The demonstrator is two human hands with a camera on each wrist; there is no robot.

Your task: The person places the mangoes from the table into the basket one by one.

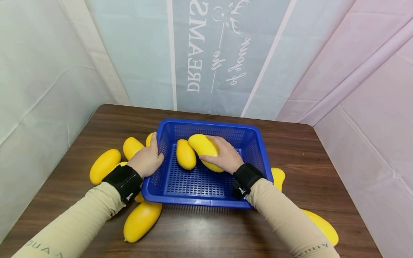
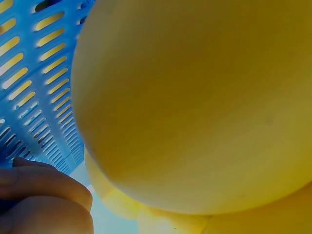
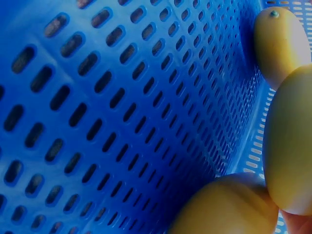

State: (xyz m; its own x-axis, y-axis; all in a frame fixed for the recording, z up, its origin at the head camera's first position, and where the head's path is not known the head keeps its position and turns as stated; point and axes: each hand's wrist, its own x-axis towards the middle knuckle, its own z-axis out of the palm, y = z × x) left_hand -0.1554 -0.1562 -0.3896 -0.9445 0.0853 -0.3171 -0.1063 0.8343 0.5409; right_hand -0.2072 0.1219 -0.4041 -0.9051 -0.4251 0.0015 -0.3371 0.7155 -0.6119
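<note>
A blue perforated plastic basket stands on the table. My left hand grips its left rim, index finger pointing along the edge; in the left wrist view, curled fingers lie beside the basket wall. Inside the basket, my right hand holds a yellow mango, thumb on the near side and fingers over the far side. Another mango lies just left of it. In the right wrist view, mangoes cluster at the right, one at the bottom edge.
Several mangoes lie left of the basket, among them one far left and one near the front corner. Right of it are two more, one beside the wall and one partly behind my sleeve. A printed curtain hangs behind the wooden table.
</note>
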